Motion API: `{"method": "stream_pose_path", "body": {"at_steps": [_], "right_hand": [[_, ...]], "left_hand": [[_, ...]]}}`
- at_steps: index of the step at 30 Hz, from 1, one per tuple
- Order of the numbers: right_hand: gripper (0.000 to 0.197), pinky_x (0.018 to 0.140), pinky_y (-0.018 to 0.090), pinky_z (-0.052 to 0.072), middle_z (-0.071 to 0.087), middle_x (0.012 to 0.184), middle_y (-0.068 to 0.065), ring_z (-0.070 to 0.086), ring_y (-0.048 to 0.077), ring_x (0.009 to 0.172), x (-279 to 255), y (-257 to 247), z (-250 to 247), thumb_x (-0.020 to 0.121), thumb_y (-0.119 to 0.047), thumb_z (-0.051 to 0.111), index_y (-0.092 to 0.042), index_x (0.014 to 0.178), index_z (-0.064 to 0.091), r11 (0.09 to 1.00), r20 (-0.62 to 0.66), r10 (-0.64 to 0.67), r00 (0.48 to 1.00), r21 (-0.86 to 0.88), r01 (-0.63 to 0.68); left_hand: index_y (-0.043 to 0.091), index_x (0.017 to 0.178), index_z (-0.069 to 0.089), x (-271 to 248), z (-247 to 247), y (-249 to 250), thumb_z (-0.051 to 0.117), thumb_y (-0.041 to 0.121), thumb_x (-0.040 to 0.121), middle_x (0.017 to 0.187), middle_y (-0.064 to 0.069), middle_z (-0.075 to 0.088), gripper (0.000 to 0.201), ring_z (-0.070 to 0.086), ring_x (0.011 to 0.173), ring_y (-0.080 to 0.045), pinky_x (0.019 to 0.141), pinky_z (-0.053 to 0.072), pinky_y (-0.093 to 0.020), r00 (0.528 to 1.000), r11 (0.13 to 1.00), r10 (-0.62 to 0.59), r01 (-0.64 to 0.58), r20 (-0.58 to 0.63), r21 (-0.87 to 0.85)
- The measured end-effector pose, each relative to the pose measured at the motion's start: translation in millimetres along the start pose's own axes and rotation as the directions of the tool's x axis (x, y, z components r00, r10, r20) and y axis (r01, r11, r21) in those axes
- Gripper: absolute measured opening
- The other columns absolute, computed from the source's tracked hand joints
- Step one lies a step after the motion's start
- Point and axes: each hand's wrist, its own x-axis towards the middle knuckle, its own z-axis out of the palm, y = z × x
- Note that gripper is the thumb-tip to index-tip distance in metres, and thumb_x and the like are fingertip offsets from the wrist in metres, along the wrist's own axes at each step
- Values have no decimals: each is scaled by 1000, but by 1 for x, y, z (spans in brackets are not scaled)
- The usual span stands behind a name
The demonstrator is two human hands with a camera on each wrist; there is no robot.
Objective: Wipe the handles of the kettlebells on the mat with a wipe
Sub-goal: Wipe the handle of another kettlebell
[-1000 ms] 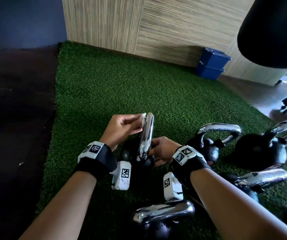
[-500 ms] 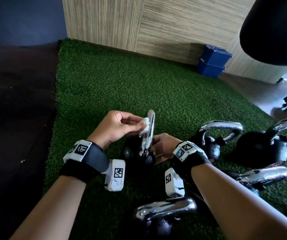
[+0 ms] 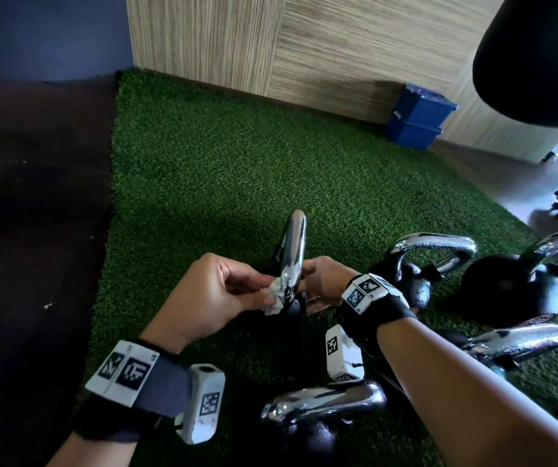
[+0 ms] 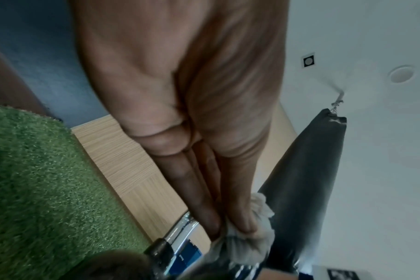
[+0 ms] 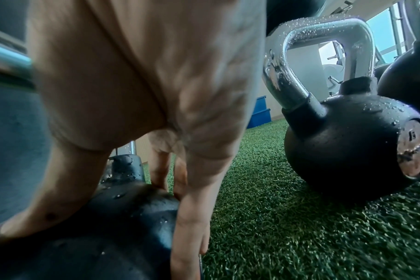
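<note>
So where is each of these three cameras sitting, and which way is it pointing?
Head: worn on the head, looking down at the green mat; both forearms, left hand with wipe, right hand.
Left wrist: looks along the palm at fingers pinching the wipe against the chrome handle.
Right wrist: low by the mat, looking past the palm at the black kettlebell body.
Shared: both wrist views show the blue boxes.

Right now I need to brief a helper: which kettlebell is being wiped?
On the green mat, among the kettlebells, it is the leftmost one. Only its chrome handle has the left hand pressing a white wipe on it while the right hand steadies it.
</note>
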Motion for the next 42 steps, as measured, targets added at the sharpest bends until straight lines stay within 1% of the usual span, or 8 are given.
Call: {"method": "stream_pose_path", "body": {"at_steps": [10, 14, 17, 23, 32, 35, 38, 42], "right_hand": [[17, 61, 34, 63, 74, 96, 4, 73, 15, 76, -8, 2, 4, 87, -16, 75, -22, 102, 69, 981, -104, -80, 991, -183, 60], [15, 74, 39, 56, 72, 93, -8, 72, 25, 97, -34, -26, -1, 92, -19, 71, -34, 93, 67, 880, 16, -69, 998, -470, 68], [11, 67, 26, 57, 73, 88, -10, 69, 10, 79, -61, -52, -13, 93, -19, 69, -30, 90, 71, 798, -161, -221, 962, -597, 84], [19, 61, 30, 62, 79, 88, 7, 72, 19, 69, -108, -78, -2, 89, -15, 73, -6, 105, 76, 901, -172, -428, 887, -2, 434], [21, 74, 36, 64, 79, 99, 9, 77, 21, 88, -102, -76, 14, 82, -6, 79, -14, 102, 79, 809, -224, -522, 823, 176, 561], [23, 75, 42, 64, 79, 95, 8, 77, 25, 87, -97, -73, 7, 81, -8, 81, -11, 104, 77, 845, -264, -496, 827, 74, 530], [21, 71, 41, 64, 79, 91, 8, 77, 25, 79, -88, -65, -8, 81, -5, 79, -9, 101, 75, 897, -326, -421, 847, -8, 443], [16, 57, 31, 62, 77, 84, 7, 75, 17, 67, -64, -46, -25, 80, -5, 80, -10, 92, 71, 946, -516, -293, 805, -34, 322]], "left_hand": [[39, 90, 81, -10, 14, -15, 90, 21, 75, 83, 37, 72, 25, 69, 87, 16, 81, 49, -2, 988, 922, 71, -13, -135, 388], [30, 99, 83, -4, -1, -5, 85, 31, 75, 93, 15, 80, 23, 76, 94, -4, 89, 56, -18, 992, 983, 0, 23, -128, 181], [14, 103, 82, 3, -6, 12, 83, 15, 78, 98, -5, 81, 26, 78, 95, -18, 89, 59, -26, 977, 993, 72, -88, -198, -76], [18, 105, 82, 18, -7, 41, 83, 15, 75, 95, 5, 80, 30, 72, 83, 0, 78, 54, -12, 933, 950, 214, -268, -288, -162], [29, 115, 78, 21, -1, 47, 85, -6, 73, 107, 3, 80, 55, 76, 100, -13, 87, 59, -21, 952, 958, 273, -282, -137, -51], [46, 126, 67, 19, -5, 38, 86, -3, 76, 118, 17, 75, 73, 71, 107, -1, 93, 56, -18, 963, 926, 257, -221, -83, 306], [48, 147, 45, 16, -9, 19, 94, 23, 69, 137, 14, 64, 96, 61, 125, -8, 104, 50, -26, 990, 739, 130, -65, -48, 671], [29, 161, -18, 21, 3, -24, 88, 77, 41, 171, 5, -15, 167, -8, 159, -26, 128, 15, -53, 933, 593, -320, 60, 167, 803]]}}
